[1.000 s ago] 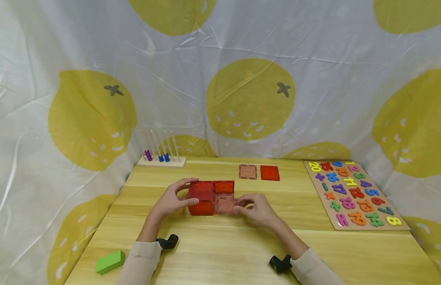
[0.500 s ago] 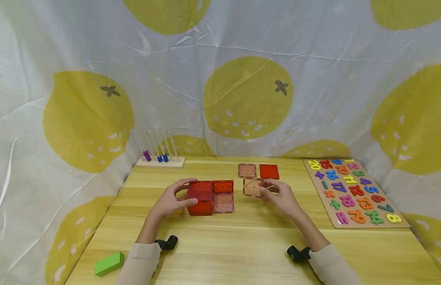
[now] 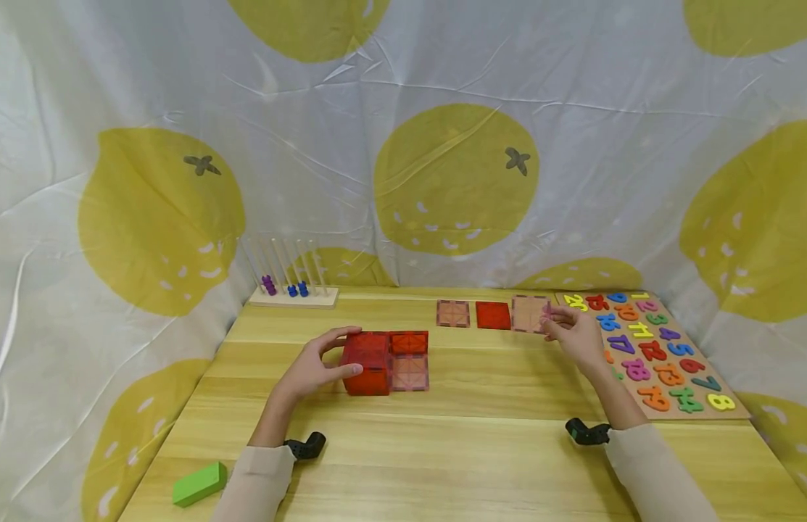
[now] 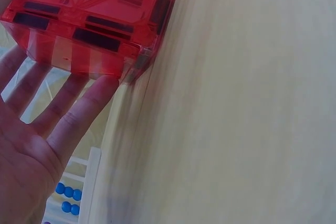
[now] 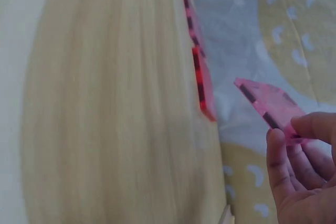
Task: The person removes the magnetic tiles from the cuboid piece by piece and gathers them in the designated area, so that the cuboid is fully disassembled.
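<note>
A box of clear red magnetic tiles [image 3: 366,349] stands mid-table. My left hand [image 3: 315,362] holds it from the left, thumb at the front and fingers on the far side; in the left wrist view the fingertips touch its wall. Joined to its right are an upright red tile [image 3: 410,342] and a flat pink tile [image 3: 410,373]. My right hand [image 3: 578,337] pinches another pink magnetic tile [image 3: 529,314] by its right edge, at the back right. In the right wrist view this tile [image 5: 268,103] is tilted, gripped between thumb and fingers.
Flat at the back lie a pink tile [image 3: 452,314] and a red tile [image 3: 493,315]. A number puzzle board [image 3: 664,362] lies right, partly under the right arm. A bead counting rack [image 3: 295,296] stands back left; a green block [image 3: 199,484] lies front left. A lemon-print cloth [image 3: 312,167] hangs behind.
My right hand has lifted a pink tile away from beside the red box and carried it right and back, to the right of the lying red tile. The left hand stays on the box.
</note>
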A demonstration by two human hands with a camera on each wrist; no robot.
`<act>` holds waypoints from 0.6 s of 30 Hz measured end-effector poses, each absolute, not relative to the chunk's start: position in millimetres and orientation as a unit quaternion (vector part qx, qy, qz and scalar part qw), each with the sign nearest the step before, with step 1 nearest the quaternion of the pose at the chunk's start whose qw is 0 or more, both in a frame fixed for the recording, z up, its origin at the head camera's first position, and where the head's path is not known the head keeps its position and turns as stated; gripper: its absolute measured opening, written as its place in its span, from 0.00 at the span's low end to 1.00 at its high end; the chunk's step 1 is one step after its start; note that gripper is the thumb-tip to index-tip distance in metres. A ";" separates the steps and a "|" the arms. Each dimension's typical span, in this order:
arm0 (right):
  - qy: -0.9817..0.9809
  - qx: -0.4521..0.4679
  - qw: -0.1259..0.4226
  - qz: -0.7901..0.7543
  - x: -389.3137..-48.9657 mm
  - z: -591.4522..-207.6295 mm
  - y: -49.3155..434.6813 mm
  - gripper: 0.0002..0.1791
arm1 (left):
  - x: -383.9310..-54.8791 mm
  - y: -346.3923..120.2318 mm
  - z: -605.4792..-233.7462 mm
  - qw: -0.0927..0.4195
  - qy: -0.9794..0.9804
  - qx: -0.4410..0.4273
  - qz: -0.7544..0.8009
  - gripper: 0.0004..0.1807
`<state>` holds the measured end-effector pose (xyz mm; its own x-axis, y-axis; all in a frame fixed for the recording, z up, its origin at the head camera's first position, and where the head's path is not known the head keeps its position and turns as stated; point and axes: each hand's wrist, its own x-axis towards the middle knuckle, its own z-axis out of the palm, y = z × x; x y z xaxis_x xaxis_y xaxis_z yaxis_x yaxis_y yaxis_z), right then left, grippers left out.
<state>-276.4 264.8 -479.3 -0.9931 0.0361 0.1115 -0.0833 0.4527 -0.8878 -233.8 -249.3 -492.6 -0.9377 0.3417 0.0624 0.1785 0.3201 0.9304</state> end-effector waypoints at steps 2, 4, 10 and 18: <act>-0.850 0.000 0.057 0.524 -279.4 -478.0 269.4 0.27 | -234.0 -249.4 -492.8 0.072 0.810 0.161 0.560 0.37; -0.851 -0.011 0.058 0.522 -283.3 -477.3 272.1 0.25 | -234.3 -249.7 -493.2 0.071 0.810 0.162 0.559 0.37; -0.843 -0.047 0.041 0.535 -296.2 -481.2 277.6 0.24 | -234.9 -250.3 -494.4 0.071 0.811 0.164 0.557 0.38; -0.852 -0.092 0.027 0.515 -309.1 -491.5 276.1 0.22 | -234.1 -249.8 -495.6 0.067 0.808 0.164 0.561 0.36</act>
